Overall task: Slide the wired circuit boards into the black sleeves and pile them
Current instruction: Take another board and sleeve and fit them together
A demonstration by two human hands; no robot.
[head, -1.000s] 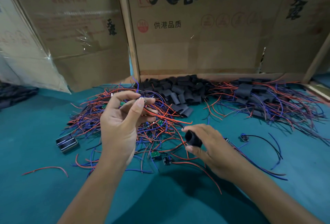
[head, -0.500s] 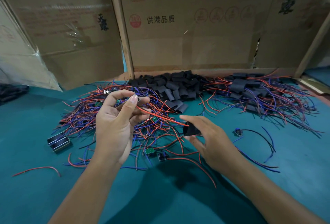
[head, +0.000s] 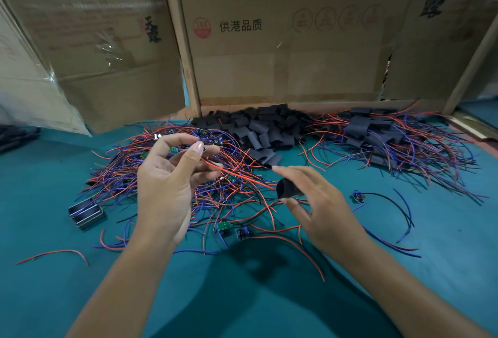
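The left hand (head: 167, 186) is raised over the table, palm turned toward the camera, with its thumb and forefinger pinched on a small circuit board (head: 204, 149) whose red wire (head: 237, 174) runs from the fingertips down and to the right; the other fingers curl loosely behind. The right hand (head: 315, 203) sits lower and to the right, thumb and fingers closed around a short black sleeve (head: 287, 189), whose open mouth faces left toward the free end of that red wire. The wire tip lies just beside the sleeve opening; whether it has entered cannot be told. Under and behind the left hand spreads a tangled heap of boards with red and blue wires (head: 161, 173), a few small green boards showing among them. At the back centre, against the cardboard wall (head: 283, 68), lies a heap of empty black sleeves (head: 258, 130). To the right of it is the pile of finished pieces (head: 390, 138), black sleeves with red and blue wires trailing out across the green table (head: 242, 297). A small metal part with two rails (head: 85, 212) rests on the table to the left of the left wrist, and a loose red wire (head: 54, 254) lies nearer the left edge. Right of the right hand, one small part with black and blue leads (head: 358, 197) lies by itself.
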